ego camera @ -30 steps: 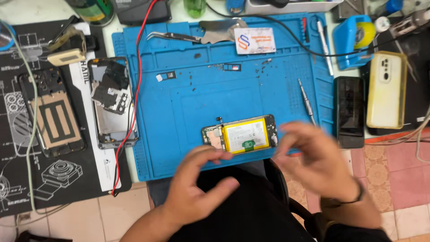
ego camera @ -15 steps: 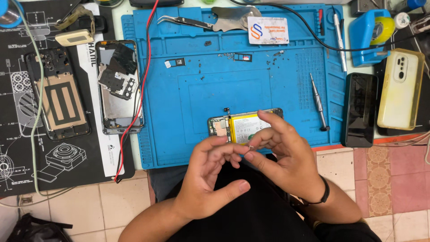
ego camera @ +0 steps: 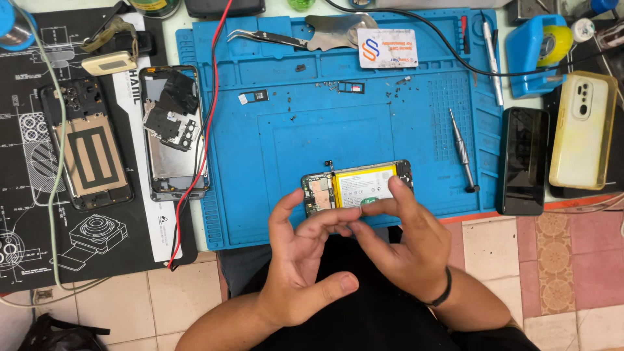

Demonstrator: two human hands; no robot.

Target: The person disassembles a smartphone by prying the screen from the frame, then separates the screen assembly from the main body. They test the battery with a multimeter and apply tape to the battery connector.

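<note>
Both our hands, apart a second ago, now meet fingertip to fingertip: left hand (ego camera: 305, 260) and right hand (ego camera: 403, 247) pinching something unseen, near opened phone (ego camera: 356, 187) on blue mat (ego camera: 279, 143).

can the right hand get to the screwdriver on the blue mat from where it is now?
Probably yes. The right hand is at the opened phone, fingertips meeting the left hand; the screwdriver lies up and to its right on bare blue mat, nothing between.

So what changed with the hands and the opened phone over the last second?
Both hands came together: the left hand and right hand, spread apart a second ago, now meet fingertip to fingertip just below the opened phone. Whether they pinch anything is too small to tell. The phone and screwdriver on the blue mat stayed put.
</note>
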